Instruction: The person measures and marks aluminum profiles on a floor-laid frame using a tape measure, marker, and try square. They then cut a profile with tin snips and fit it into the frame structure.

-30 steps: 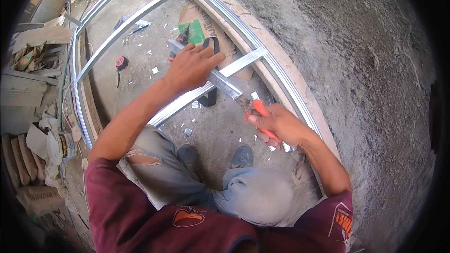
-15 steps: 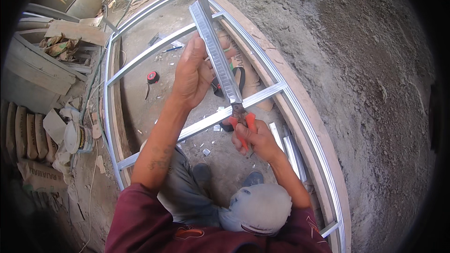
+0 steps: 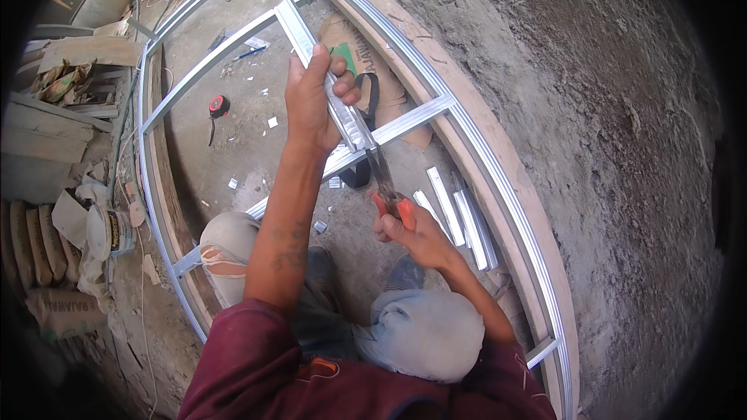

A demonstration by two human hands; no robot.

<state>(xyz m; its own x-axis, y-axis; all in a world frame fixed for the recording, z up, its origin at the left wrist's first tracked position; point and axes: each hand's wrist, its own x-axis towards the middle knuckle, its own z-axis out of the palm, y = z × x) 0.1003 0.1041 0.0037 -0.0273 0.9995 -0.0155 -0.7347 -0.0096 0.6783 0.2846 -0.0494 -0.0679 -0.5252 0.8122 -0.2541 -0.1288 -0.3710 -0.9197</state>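
Observation:
My left hand (image 3: 311, 105) is wrapped round a silvery metal channel (image 3: 292, 25), which slants from far left toward me. In my right hand (image 3: 420, 239) is a pair of tin snips (image 3: 384, 179) with red handles. The blades of the snips meet the right corner of the channel's near end; whether they bite into the metal I cannot tell. Beneath the channel lies a frame of metal profiles (image 3: 498, 159), with one crossbar (image 3: 412, 120) running just under the near end. My fingers hide the channel's middle.
A red and black tape measure (image 3: 219, 106) lies on the ground inside the frame, among small metal offcuts (image 3: 272, 122). Several cut metal strips (image 3: 459, 214) lie at right. Planks (image 3: 58, 128), brown sacks (image 3: 47, 245) and a white bucket (image 3: 109, 229) stand left.
My left fingers have closed round the channel, where the hand was more open before. The snips have shifted to the right corner of its end. The view has moved slightly.

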